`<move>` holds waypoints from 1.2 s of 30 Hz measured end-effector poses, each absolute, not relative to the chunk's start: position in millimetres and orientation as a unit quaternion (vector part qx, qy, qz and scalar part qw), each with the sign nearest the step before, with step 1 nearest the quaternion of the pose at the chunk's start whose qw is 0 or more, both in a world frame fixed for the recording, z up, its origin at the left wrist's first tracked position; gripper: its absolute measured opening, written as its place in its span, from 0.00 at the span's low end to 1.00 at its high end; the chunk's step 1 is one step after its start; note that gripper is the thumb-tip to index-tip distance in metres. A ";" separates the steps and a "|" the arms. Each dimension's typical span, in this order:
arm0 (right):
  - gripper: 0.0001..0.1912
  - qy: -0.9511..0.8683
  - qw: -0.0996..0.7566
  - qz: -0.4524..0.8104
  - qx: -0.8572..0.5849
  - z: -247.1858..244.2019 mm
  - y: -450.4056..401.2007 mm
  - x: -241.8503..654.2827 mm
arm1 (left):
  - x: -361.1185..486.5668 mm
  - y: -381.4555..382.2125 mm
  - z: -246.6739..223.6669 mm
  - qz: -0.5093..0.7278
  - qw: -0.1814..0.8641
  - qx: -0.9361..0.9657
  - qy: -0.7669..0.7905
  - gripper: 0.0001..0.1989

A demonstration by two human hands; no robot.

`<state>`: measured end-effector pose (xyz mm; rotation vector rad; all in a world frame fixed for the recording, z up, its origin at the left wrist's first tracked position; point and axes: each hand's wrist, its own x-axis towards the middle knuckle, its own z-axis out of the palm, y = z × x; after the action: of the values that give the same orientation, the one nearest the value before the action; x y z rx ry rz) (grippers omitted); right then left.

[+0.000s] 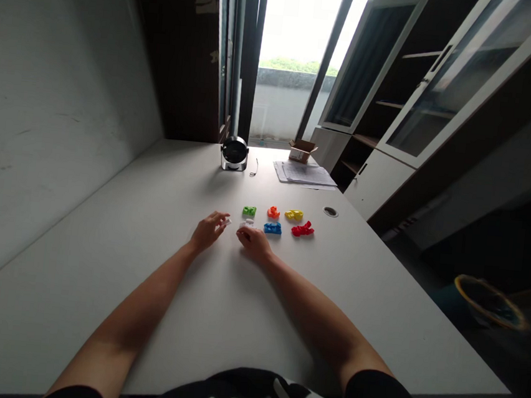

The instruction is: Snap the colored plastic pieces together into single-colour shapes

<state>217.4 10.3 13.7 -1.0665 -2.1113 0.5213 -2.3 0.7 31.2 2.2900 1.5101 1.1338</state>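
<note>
My left hand [208, 231] rests on the white table [114, 259] with its fingertips around a small white plastic piece [227, 222]. My right hand [252, 243] lies curled a little to the right, and a second white piece [247, 223] sits at its fingers, partly hidden. Just beyond stand several small coloured plastic pieces: a green one [249, 210], an orange one [273, 212], a yellow one [293, 215], a blue one [273, 228] and a red one [302, 229]. Neither hand touches these coloured pieces.
At the table's far end stand a black desk fan [234, 153], a loose cable [254, 166], papers [303, 173] and a small cardboard box [302, 151]. A cable grommet [330, 211] is set in the tabletop. A wall runs along the left edge, with cabinets at the right.
</note>
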 end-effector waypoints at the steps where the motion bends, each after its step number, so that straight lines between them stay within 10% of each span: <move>1: 0.10 -0.809 0.360 0.211 -0.415 13.5 10.9 217.8 | 0.5 -1.3 32.9 0.373 0.084 0.778 0.499 0.14; 15: 0.17 -0.744 0.416 0.324 -0.410 8.8 19.6 220.7 | 22.3 -16.1 42.3 0.322 0.065 0.834 0.443 0.18; 27: 0.15 -0.750 0.430 0.297 -0.405 13.7 12.7 221.8 | 19.3 3.2 20.7 0.451 0.393 0.670 0.440 0.16; 36: 0.13 -0.751 0.422 0.292 -0.417 13.4 14.3 220.0 | 18.0 4.1 17.4 0.478 0.366 0.665 0.443 0.17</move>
<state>220.0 14.3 13.4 -1.0431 -1.8796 0.7309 18.0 4.1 17.4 1.7086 1.1376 1.2283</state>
